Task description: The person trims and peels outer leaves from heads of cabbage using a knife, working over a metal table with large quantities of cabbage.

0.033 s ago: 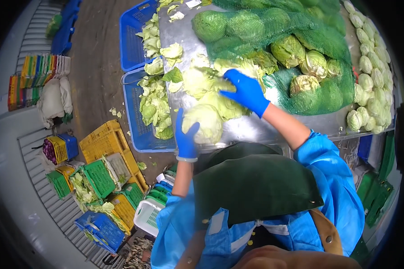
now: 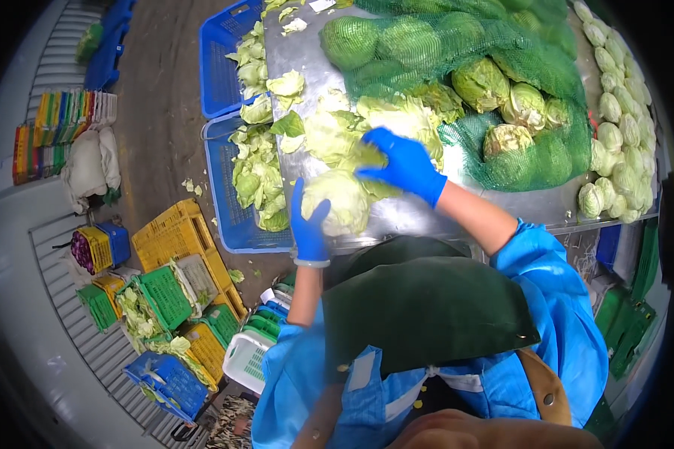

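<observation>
A pale round cabbage (image 2: 341, 200) sits at the near edge of the metal table. My left hand (image 2: 309, 233), in a blue glove, holds its left side, thumb laid over it and a finger upright along the edge. Just above and right of the cabbage, my right hand (image 2: 410, 166), also blue-gloved, curls its fingers and thumb around a yellow-green cabbage leaf (image 2: 370, 156), which is partly blurred. Loose outer leaves (image 2: 329, 135) lie spread behind both hands.
Green net bags (image 2: 397, 78) with whole cabbages cover the table's back and right. Trimmed pale heads (image 2: 623, 142) line its right edge. Two blue crates (image 2: 225, 217) with leaves stand at the left. Coloured crates (image 2: 165, 299) and a yellow pallet (image 2: 176, 239) are lower left.
My right hand has moved slightly left and down, nearer the cabbage, with the leaf. The cabbage has shifted or turned slightly; my left hand stays at its side.
</observation>
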`<state>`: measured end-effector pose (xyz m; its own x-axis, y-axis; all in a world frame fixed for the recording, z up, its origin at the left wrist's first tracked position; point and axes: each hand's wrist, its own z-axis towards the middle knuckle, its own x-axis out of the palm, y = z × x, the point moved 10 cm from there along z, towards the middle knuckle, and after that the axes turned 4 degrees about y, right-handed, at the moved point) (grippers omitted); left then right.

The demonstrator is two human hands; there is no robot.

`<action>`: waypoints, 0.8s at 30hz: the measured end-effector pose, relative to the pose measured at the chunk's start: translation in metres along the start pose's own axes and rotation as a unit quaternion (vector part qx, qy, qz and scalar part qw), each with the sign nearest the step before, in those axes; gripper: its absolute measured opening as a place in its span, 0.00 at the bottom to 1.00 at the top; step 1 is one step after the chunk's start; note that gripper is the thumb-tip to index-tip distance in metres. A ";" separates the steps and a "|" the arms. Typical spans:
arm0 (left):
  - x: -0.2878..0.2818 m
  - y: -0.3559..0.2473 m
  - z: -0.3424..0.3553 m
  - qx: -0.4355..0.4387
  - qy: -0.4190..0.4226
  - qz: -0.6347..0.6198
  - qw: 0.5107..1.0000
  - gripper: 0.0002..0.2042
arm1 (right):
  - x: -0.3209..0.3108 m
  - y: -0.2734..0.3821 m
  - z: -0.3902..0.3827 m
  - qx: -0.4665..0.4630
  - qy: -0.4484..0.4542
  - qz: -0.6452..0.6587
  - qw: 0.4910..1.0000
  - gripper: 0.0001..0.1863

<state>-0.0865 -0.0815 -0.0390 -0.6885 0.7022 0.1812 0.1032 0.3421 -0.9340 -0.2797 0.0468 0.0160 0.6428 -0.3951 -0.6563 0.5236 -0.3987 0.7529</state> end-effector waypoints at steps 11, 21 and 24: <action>-0.004 -0.015 -0.002 0.096 -0.075 0.166 0.979 0.36 | 0.038 0.046 -0.024 -0.060 0.029 -0.018 0.998 0.28; 0.004 -0.003 0.017 0.028 0.022 -0.174 0.984 0.35 | -0.046 -0.076 0.000 0.089 -0.130 -0.083 0.984 0.21; -0.013 0.029 0.019 -0.081 0.012 -0.320 0.944 0.34 | -0.047 -0.060 -0.004 0.047 -0.076 -0.027 0.996 0.22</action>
<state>-0.0877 -0.0925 -0.0742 -0.6305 0.3324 0.7015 -0.2186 0.7911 -0.5713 -0.3392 0.0932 0.0019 0.5196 -0.4879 -0.7014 0.4962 -0.4959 0.7126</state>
